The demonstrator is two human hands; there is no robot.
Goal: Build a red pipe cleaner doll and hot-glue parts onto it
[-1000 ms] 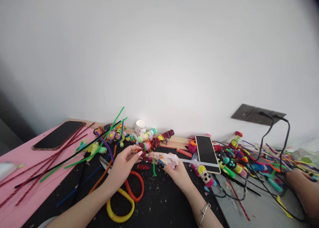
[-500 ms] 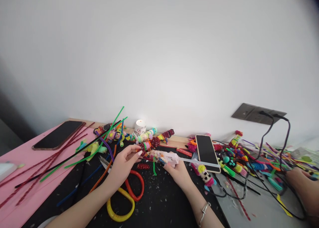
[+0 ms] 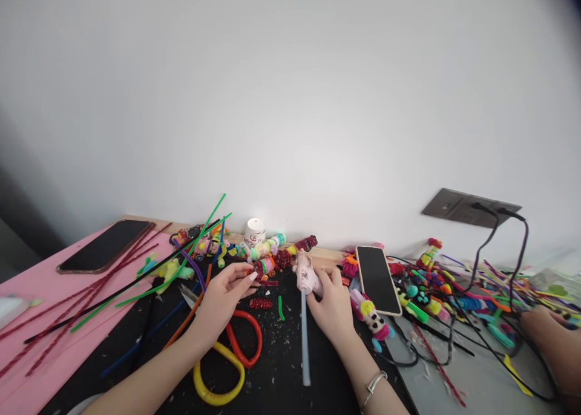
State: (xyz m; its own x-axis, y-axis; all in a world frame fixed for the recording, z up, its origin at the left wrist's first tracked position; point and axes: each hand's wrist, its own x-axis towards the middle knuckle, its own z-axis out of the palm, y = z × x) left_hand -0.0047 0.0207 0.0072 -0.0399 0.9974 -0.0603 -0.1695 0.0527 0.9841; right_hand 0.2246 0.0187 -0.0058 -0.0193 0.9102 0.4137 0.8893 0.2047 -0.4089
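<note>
Our left hand point(image 3: 227, 297) pinches a red-and-orange fuzzy piece point(image 3: 266, 265) mid-scene; our right hand point(image 3: 333, 306) curls its fingers round a glue gun point(image 3: 305, 277), just right. The black mat point(image 3: 279, 372) stretches near between our forearms — far, a paper cup point(image 3: 255, 230), contents hidden.

The black surface point(image 3: 281, 379) carries scissors point(image 3: 233, 345), a red tinsel piece point(image 3: 260, 303), a green strip point(image 3: 281, 308)

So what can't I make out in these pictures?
All in the head view:
Glue gun: grip hidden by the right hand.
Red fuzzy piece: near end hidden by the left hand.
Scissors: middle behind the left forearm.
Another person's hand: cut off by right edge.
Paper cup: print too small.
</note>
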